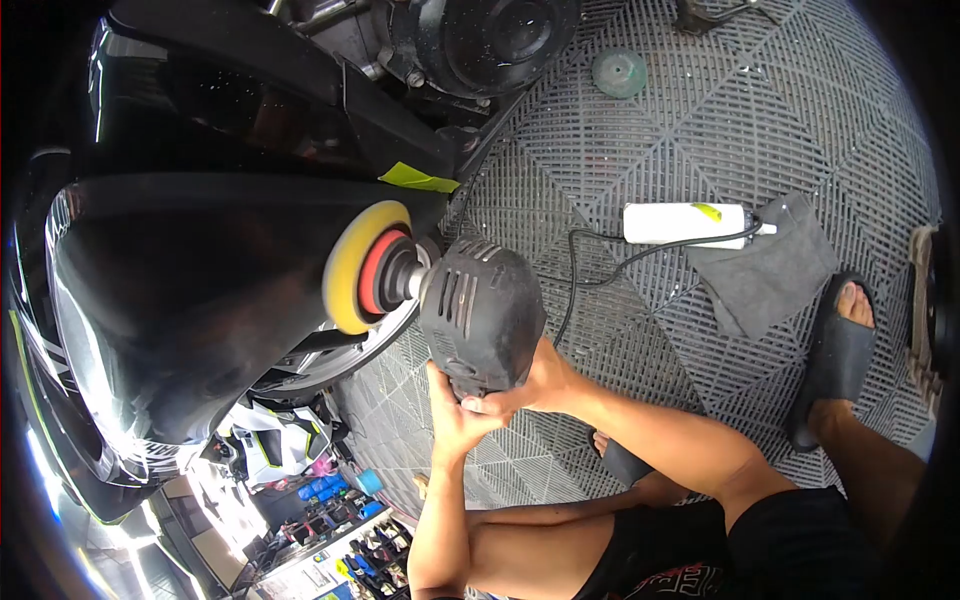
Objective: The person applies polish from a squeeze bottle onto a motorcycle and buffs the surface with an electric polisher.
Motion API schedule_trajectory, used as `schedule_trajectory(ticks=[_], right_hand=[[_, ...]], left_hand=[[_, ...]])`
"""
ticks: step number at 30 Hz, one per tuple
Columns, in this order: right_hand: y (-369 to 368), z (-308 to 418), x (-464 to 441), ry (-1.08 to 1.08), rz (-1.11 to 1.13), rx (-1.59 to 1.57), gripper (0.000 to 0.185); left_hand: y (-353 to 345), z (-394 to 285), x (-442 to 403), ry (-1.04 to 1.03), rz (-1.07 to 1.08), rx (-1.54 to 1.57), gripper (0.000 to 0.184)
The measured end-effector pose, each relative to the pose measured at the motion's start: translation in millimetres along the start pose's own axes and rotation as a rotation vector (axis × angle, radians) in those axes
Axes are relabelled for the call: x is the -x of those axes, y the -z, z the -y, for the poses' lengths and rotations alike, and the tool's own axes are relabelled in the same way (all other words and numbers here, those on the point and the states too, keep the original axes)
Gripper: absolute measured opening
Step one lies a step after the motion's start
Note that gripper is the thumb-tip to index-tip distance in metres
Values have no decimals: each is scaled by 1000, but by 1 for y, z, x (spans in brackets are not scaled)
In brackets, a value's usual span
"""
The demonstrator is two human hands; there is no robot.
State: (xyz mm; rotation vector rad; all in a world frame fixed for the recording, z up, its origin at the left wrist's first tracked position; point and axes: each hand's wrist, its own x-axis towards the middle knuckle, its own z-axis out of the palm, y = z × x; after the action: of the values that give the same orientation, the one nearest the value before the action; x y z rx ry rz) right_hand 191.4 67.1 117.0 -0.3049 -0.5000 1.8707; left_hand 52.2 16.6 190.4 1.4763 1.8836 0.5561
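Observation:
Both my hands hold a black polisher [480, 310] from below. My left hand [460, 420] is closed around its lower end, and my right hand [548, 382] wraps the side near the cord. The polisher's yellow foam pad [347, 265] with a red backing faces the glossy black motorcycle panel [220, 250]. Whether the pad touches the panel or stands just off it, I cannot tell. A strip of yellow-green tape [418, 178] is stuck at the panel's edge, beside the pad.
A white bottle [684, 223] lies partly on a grey cloth [768, 275], with the black cord [573, 280] running past it. A greenish disc [620, 73] rests on the grey grid floor. The engine [500, 40] is above; another motorcycle [275, 440] and a shelf stand beyond.

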Motion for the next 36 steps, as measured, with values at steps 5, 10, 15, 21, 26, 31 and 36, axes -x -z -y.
schedule_trajectory(ticks=[5,10,15,21,26,31,36], right_hand=[[-12,22,0,87,-45,33,58],[-10,12,0,145,42,140,57],[5,-1,0,82,-2,23,67],[21,-26,-3,-101,8,-96,72],[31,-45,-7,-186,-1,-5,70],[40,-64,-11,-186,-3,-71,65],[49,-79,-13,-225,5,-145,60]], left_hand=[[10,0,12,31,24,60,69],[22,32,21,-116,88,-190,85],[7,36,11,-67,14,-93,91],[-11,30,-4,62,-29,-18,73],[-7,51,-11,79,-27,-130,68],[-12,37,-20,94,35,-196,75],[-19,28,-27,198,46,-233,68]])
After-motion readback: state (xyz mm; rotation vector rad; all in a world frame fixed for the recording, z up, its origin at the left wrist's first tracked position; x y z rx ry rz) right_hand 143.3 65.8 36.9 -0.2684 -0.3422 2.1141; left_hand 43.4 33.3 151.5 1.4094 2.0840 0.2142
